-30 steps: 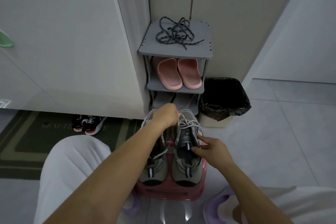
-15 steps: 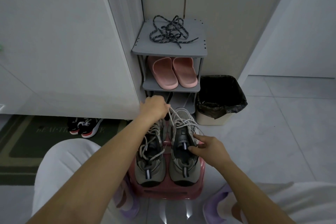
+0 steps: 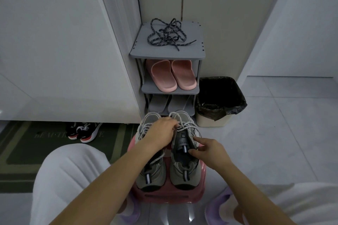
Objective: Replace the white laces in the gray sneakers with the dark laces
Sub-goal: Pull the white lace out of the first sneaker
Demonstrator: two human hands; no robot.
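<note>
The sneakers (image 3: pixel 185 171) are gray with white laces (image 3: pixel 185 125), and the stool (image 3: pixel 168 196) is pink. The dark laces (image 3: pixel 168 35) have little light specks, and the rack (image 3: pixel 192 50) is gray. The slippers (image 3: pixel 172 76) are pink and the mat (image 3: pixel 27 151) is green.

A home entryway: shoe rack (image 3: pixel 167 52) with slippers (image 3: pixel 172 75), doormat (image 3: pixel 27 144), bin (image 3: pixel 219 100).

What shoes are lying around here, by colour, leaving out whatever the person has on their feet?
Gray sneakers: 2
Pink slippers: 2
Gray slippers: 2
Black and red sneakers: 2
Total: 8
</note>
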